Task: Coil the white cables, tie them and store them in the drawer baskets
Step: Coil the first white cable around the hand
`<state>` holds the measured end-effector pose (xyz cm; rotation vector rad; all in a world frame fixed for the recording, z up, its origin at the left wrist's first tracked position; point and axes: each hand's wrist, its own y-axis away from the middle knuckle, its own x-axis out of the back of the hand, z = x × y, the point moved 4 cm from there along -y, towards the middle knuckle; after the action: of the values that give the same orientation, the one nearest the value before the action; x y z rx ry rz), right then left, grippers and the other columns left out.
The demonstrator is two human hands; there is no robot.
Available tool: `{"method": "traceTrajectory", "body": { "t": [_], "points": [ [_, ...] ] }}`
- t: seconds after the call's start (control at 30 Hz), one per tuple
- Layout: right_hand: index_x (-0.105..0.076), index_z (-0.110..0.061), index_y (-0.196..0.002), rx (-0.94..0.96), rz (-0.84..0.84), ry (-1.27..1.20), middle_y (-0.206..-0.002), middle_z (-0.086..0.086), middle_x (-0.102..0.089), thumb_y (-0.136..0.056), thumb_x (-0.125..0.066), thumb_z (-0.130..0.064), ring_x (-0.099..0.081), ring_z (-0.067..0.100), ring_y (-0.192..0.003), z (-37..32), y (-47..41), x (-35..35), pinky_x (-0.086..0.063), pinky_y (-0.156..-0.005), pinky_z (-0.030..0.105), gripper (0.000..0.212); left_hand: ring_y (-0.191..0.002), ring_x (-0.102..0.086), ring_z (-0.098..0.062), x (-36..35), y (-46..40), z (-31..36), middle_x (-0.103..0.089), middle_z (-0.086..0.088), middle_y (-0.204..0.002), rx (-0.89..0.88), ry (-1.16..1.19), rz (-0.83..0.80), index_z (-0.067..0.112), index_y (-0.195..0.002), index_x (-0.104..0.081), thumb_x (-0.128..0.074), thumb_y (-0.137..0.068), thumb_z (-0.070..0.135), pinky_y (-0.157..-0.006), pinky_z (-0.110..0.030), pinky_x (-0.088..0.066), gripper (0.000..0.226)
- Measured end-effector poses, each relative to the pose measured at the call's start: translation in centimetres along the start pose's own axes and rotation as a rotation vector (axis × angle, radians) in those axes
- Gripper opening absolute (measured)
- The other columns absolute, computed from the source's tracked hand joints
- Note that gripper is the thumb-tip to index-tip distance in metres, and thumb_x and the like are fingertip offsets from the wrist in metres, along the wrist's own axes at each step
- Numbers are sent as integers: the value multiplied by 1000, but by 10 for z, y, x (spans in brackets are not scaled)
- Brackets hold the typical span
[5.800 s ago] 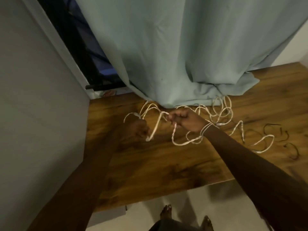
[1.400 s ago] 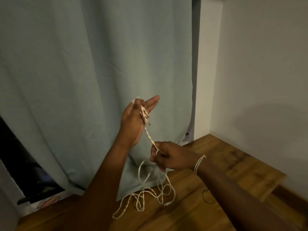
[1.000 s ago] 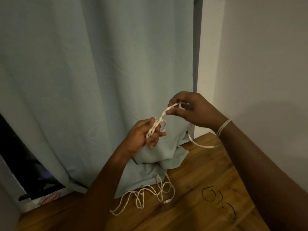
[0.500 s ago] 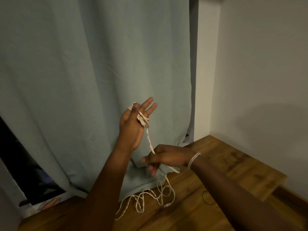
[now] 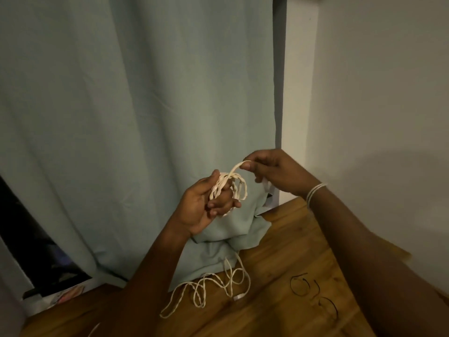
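Note:
A white twisted cable (image 5: 228, 188) is wound in several loops round the fingers of my left hand (image 5: 206, 203), which grips the coil in front of the curtain. My right hand (image 5: 272, 172) pinches the cable's strand between thumb and forefinger just up and right of the coil. A white band sits on my right wrist. More loose white cable (image 5: 206, 290) lies in loops on the wooden table (image 5: 279, 251) below, with a small plug end near its right side. No drawer or basket is in view.
A pale blue curtain (image 5: 145, 105) hangs behind my hands, its hem bunched on the table. Thin black ties (image 5: 300, 284) lie on the wood to the right. White walls (image 5: 379, 93) close the right side. A dark window gap shows at the lower left.
My right hand has risen from low beside the table to above the coil, carrying the strand up. My left hand has dropped and curled its fingers round the loops.

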<state>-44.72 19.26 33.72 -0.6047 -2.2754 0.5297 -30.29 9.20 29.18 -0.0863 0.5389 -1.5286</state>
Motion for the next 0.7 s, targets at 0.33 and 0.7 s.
{"method": "traceTrajectory", "body": {
  "t": [0.33, 0.7],
  "points": [
    [-68, -7, -121, -330, 263, -884, -114, 19, -72, -85, -32, -73, -69, 30, -110, 6, 26, -84, -55, -94, 45, 83, -34, -23, -11, 2, -9, 2, -34, 6, -36, -160, 233, 69, 5, -76, -60, -62, -84, 38, -67, -29, -46, 34],
    [-55, 3, -63, -122, 536, -144, -52, 18, -49, -105, -39, -36, -51, 19, -50, 15, 27, -62, -38, -51, 29, 60, -35, -39, -12, -1, -19, -25, -46, 0, -41, -6, 59, 130, 6, -69, -48, -26, -103, 32, -50, -27, -43, 48]
  ]
}}
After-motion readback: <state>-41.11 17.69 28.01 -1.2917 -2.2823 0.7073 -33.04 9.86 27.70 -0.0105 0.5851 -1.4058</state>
